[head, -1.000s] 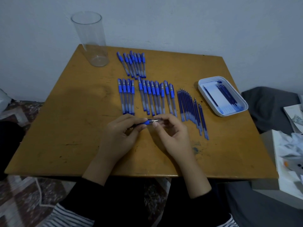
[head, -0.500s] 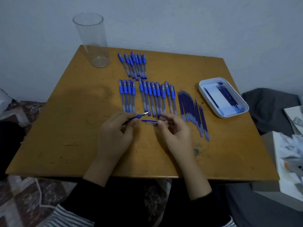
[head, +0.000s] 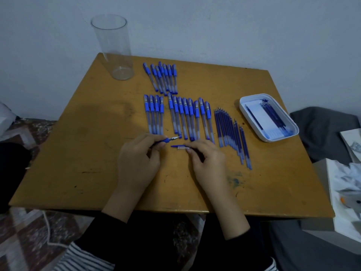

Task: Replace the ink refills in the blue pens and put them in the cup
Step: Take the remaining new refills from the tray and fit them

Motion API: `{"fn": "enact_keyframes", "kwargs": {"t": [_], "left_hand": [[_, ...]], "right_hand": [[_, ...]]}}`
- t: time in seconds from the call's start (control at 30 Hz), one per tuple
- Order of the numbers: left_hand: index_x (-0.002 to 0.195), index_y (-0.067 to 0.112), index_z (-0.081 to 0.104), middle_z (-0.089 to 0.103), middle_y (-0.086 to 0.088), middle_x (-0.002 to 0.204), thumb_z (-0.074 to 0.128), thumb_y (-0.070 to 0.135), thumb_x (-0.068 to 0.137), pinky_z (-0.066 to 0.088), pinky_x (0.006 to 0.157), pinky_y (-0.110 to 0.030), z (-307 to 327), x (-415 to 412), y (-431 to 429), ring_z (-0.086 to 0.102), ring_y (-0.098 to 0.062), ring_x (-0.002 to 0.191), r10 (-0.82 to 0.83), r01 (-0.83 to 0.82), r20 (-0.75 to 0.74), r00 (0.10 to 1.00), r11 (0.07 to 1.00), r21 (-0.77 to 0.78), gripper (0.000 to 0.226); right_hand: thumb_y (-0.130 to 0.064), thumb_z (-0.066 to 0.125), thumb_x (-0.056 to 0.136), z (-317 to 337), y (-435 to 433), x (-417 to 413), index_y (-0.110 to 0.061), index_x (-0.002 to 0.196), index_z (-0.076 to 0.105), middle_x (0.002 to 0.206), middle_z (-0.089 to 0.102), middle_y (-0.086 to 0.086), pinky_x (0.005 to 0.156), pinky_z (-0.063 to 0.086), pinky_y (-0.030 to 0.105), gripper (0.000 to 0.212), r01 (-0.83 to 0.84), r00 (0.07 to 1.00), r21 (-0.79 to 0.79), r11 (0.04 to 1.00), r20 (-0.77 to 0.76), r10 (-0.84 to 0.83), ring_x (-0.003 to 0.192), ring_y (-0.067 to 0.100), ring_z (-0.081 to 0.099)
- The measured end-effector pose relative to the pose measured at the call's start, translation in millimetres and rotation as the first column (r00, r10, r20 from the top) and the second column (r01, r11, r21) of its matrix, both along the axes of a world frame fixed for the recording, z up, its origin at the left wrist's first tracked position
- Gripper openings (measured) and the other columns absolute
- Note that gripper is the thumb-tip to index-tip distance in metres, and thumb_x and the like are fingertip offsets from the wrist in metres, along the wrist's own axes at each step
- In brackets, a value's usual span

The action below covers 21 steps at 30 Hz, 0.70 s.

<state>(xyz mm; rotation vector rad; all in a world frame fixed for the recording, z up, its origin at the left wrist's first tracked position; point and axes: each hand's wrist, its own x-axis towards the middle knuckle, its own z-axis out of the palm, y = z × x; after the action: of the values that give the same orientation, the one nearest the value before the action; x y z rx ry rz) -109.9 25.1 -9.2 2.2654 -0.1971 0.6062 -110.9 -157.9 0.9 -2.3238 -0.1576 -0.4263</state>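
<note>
Left hand [head: 136,161]: I see finger and thumb pinched round the front of a slim blue pen with a metal tip [head: 168,140].
Pen axis: roughly left to right, with the tip pointing right and slightly away from me.
Right hand [head: 209,163]: fingertips pinch a short blue-and-clear pen piece [head: 179,147]. I cannot tell which part it is.
Gap: the two pieces are apart and nearly parallel, the short piece just below the tip.
Refills: the row of thin dark-blue ink refills [head: 230,132] lies just right of the right hand, long axes running away from me.
Nearer hand: the right, I judge, for fetching a refill.
Cup: the tall clear plastic cup [head: 115,49] stands empty at the far left corner of the worn yellow-brown wooden table [head: 78,153], well apart from both hands.
</note>
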Motion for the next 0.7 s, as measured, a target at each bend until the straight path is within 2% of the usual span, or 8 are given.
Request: {"fn": "enact_keyframes", "kwargs": {"t": [0.23, 0.33, 0.4, 0.53, 0.7], "left_hand": [[0.107, 0.022, 0.076, 0.072, 0.013, 0.101, 0.062, 0.023, 0.094, 0.055, 0.072, -0.045, 0.1, -0.3, -0.7, 0.066, -0.008, 0.09, -0.015, 0.015, -0.005, 1.0, 1.0, -0.001, 0.019], [0.107, 0.021, 0.076, 0.072, 0.013, 0.102, 0.063, 0.021, 0.093, 0.055, 0.073, -0.045, 0.8, -0.3, -0.4, 0.067, -0.008, 0.092, -0.049, 0.049, 0.002, 0.999, 0.999, 0.001, 0.019], [0.107, 0.02, 0.076, 0.072, 0.013, 0.101, 0.063, 0.02, 0.093, 0.055, 0.074, -0.045, 0.5, -0.4, -0.5, 0.066, -0.008, 0.091, -0.064, 0.064, 0.01, 0.998, 0.998, 0.022, 0.019], [0.106, 0.021, 0.076, 0.072, 0.013, 0.1, 0.062, 0.022, 0.094, 0.054, 0.073, -0.045, -0.6, 0.4, -1.1, 0.066, -0.008, 0.091, -0.07, 0.07, 0.018, 0.997, 0.997, 0.04, 0.018], [0.106, 0.022, 0.076, 0.072, 0.012, 0.099, 0.063, 0.022, 0.094, 0.053, 0.072, -0.045, -2.0, 1.1, -1.2, 0.066, -0.009, 0.088, -0.085, 0.083, 0.027, 0.996, 0.995, 0.058, 0.018]], "right_hand": [[-0.011, 0.064, 0.095, -1.3, -3.0, 0.3, -0.014, 0.107, 0.072, 0.1, 0.069, -0.006, 0.085, 0.04, 0.003, 0.015, 0.035, 0.999, 0.133, 0.991, 0.023, -0.038, 0.095, -0.002, 0.058], [-0.01, 0.063, 0.095, 0.0, -3.9, -1.0, -0.014, 0.108, 0.071, 0.101, 0.067, -0.008, 0.085, 0.04, 0.003, 0.016, 0.049, 0.997, 0.171, 0.984, 0.05, -0.058, 0.096, -0.008, 0.057], [-0.01, 0.063, 0.095, 0.7, -5.0, -2.0, -0.014, 0.108, 0.071, 0.101, 0.065, -0.011, 0.085, 0.04, 0.003, 0.016, 0.05, 0.996, 0.181, 0.982, 0.065, -0.063, 0.097, -0.012, 0.055], [-0.009, 0.062, 0.096, 0.6, -6.0, -2.1, -0.015, 0.11, 0.07, 0.104, 0.066, -0.008, 0.088, 0.04, 0.004, 0.018, 0.029, 0.998, 0.182, 0.983, 0.056, -0.04, 0.101, -0.004, 0.057], [-0.005, 0.062, 0.095, 1.6, -6.3, -1.9, -0.014, 0.109, 0.071, 0.103, 0.067, -0.005, 0.087, 0.04, 0.006, 0.019, 0.004, 0.996, 0.185, 0.983, 0.082, -0.019, 0.101, -0.002, 0.058]]}}
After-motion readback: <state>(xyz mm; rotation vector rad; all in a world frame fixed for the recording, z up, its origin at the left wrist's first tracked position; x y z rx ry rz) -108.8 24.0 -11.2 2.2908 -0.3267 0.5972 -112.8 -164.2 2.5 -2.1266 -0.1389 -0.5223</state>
